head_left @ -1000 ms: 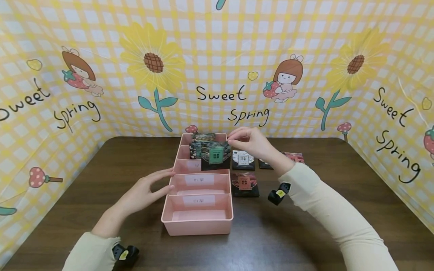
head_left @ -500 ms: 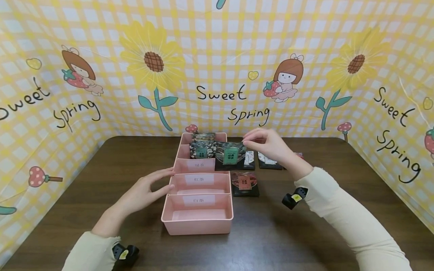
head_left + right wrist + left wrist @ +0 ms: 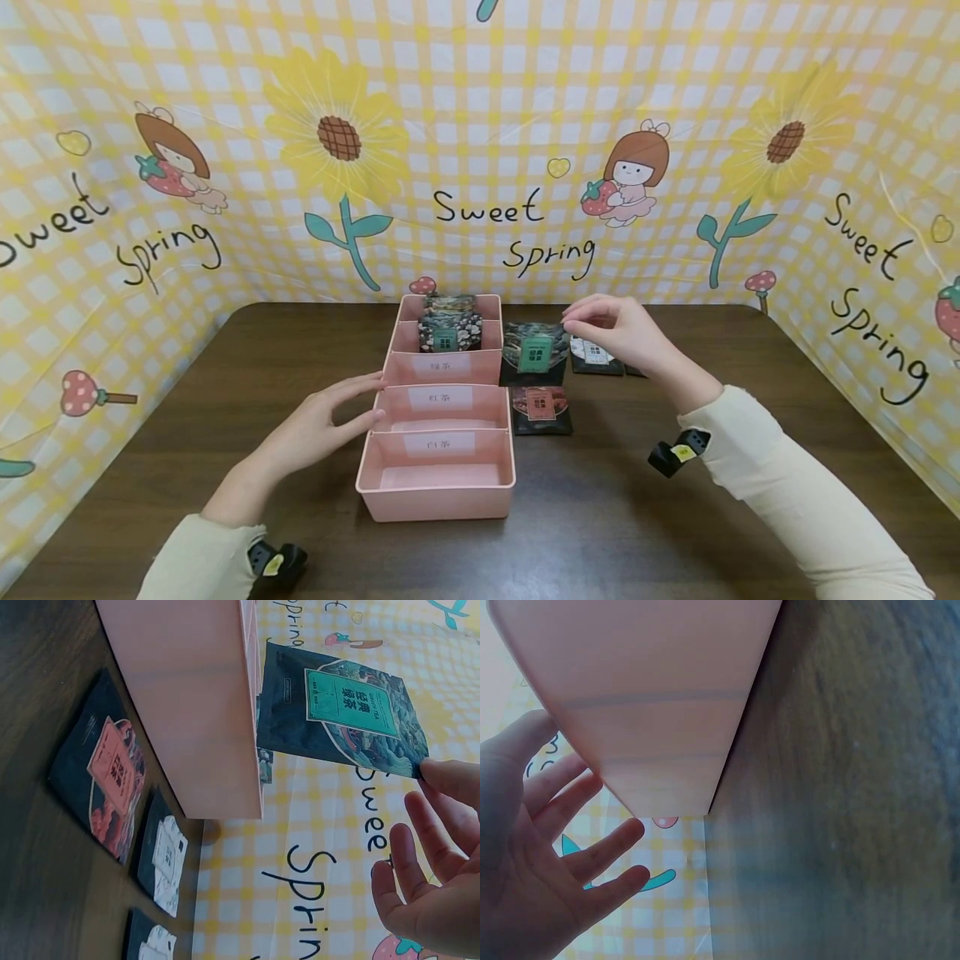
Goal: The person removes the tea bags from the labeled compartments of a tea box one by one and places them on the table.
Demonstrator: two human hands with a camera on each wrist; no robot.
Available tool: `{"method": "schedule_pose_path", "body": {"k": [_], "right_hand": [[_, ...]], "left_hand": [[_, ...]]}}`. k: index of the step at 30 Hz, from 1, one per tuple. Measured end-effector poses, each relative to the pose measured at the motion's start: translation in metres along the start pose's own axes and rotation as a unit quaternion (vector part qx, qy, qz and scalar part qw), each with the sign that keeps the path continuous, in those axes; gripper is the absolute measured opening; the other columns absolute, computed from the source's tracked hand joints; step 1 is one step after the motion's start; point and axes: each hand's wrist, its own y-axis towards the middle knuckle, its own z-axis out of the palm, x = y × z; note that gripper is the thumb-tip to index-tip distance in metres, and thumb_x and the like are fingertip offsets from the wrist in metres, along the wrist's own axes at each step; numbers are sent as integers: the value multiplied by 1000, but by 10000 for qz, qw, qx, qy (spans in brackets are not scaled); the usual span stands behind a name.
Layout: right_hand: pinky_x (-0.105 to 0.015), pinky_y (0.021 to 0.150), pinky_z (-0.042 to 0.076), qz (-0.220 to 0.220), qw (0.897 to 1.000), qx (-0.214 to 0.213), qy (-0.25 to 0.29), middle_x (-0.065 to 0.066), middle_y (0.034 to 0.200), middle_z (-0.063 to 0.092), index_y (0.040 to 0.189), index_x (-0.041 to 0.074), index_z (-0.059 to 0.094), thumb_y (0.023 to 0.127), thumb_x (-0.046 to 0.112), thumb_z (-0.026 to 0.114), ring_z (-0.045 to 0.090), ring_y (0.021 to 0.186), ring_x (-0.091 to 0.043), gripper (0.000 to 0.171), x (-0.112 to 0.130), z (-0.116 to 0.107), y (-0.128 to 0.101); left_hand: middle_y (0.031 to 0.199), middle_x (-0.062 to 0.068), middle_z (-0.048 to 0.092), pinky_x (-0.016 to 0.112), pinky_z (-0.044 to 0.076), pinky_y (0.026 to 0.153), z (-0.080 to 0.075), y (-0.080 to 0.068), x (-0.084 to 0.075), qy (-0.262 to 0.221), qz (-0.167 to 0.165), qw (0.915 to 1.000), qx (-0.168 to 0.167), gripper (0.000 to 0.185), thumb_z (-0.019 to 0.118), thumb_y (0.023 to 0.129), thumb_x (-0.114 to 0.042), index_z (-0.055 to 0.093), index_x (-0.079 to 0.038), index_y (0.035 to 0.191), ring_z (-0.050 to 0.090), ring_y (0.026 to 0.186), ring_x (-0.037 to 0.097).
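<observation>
A pink divided box [image 3: 435, 504] with paper labels stands lengthwise on the table. My right hand [image 3: 618, 329] pinches a dark tea sachet with a green label [image 3: 535, 354] by its top corner, just right of the box. In the right wrist view this tea sachet [image 3: 345, 705] is held up beside the box's rim by thumb and finger. My left hand [image 3: 311, 429] touches the box's left rim with outstretched fingers; in the left wrist view its fingers [image 3: 607, 851] spread along the outer wall. Other green-label sachets [image 3: 450, 332] stand in a rear compartment.
A red-label sachet [image 3: 542, 410] lies right of the box. A white sachet [image 3: 596, 352] lies farther right; another white sachet [image 3: 166, 855] shows in the right wrist view, hidden behind the held one from the head. A checked cloth [image 3: 480, 125] surrounds the table's back and sides.
My right hand has moved right with the green-label tea sachet, from above the box to beside it. The sachets inside the box are uncovered. My left hand has stayed still.
</observation>
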Motion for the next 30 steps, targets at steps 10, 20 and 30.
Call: {"method": "schedule_pose_path", "body": {"k": [10, 20, 30], "right_hand": [[-14, 79, 49, -16, 9998, -181, -103, -14, 112, 63, 101, 0, 69, 90, 20, 62, 58, 91, 3, 24, -15, -11, -15], [-14, 81, 48, 94, 9995, -292, -122, -10, 108, 66, 102, 1, 68, 91, 20, 62, 58, 90, 5, 22, -33, -21, -29], [-14, 82, 47, 417, 9987, -59, -275, -18, 115, 62, 106, -1, 66, 92, 22, 59, 54, 92, 8, 27, -51, -29, -44]], "left_hand": [[137, 11, 53, 53, 40, 101, 0, 0, 1, -8, -3, 10000, -16, 43, 63, 89, -27, 56, -11, 128, 49, 127, 33], [136, 10, 54, 52, 40, 101, 1, 0, 1, 17, 12, 10000, -50, 43, 64, 89, -27, 56, -11, 128, 49, 126, 32], [138, 12, 52, 54, 40, 101, 1, -1, 1, -71, -66, 10000, 15, 43, 63, 89, -26, 56, -11, 129, 48, 127, 34]]}}
